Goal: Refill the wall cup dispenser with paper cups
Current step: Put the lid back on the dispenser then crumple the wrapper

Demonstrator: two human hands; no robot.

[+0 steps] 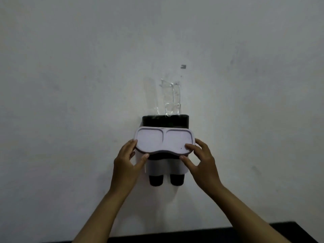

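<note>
A wall cup dispenser point(166, 168) with a pale body hangs on the white wall, its dark back part rising behind. Two dark cup bottoms point(156, 180) stick out below it, side by side. Its pale lid point(163, 142), with two shallow hollows, is tilted toward me above the body. My left hand point(127, 161) grips the lid's left end, thumb under the front edge. My right hand point(201, 160) grips the lid's right end, fingertips on top and thumb beneath. No loose paper cups are in view.
Clear tape strips point(171, 97) run up the wall above the dispenser. A small grey mark point(183, 66) sits higher up. A dark surface point(201, 234) runs along the bottom edge below my forearms.
</note>
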